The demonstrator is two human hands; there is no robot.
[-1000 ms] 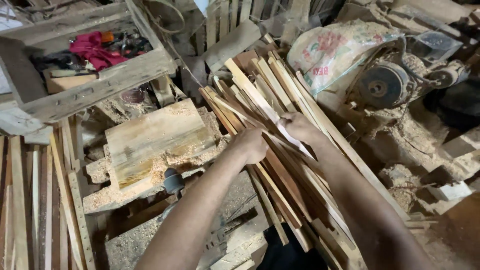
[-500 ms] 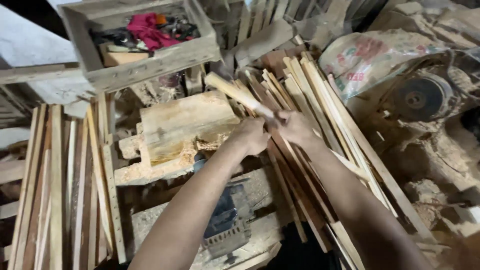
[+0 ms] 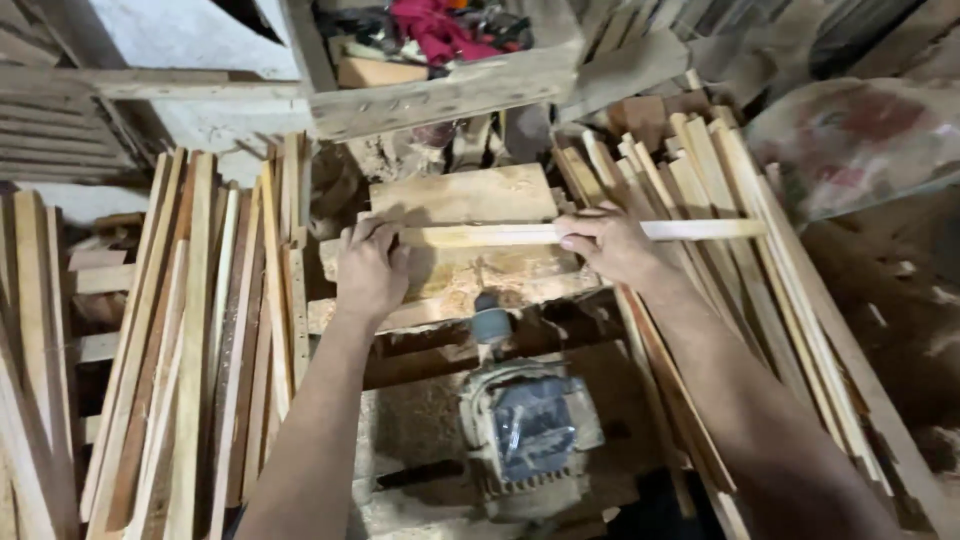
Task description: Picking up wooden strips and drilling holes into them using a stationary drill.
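I see both hands closed on one wooden slat (image 3: 520, 234): left hand (image 3: 370, 272) at its left end, right hand (image 3: 610, 243) past its middle. The slat lies level, long axis left-right, across the wooden block (image 3: 465, 195), right end overhanging the stick pile (image 3: 740, 270).

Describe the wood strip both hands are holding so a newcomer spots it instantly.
Start at the wooden block in the middle, above the dusty electric motor. Across its front edge lies one pale, thin wood strip, gripped by the left hand and right hand. It alone runs crosswise; the strips piled on either side run lengthwise.
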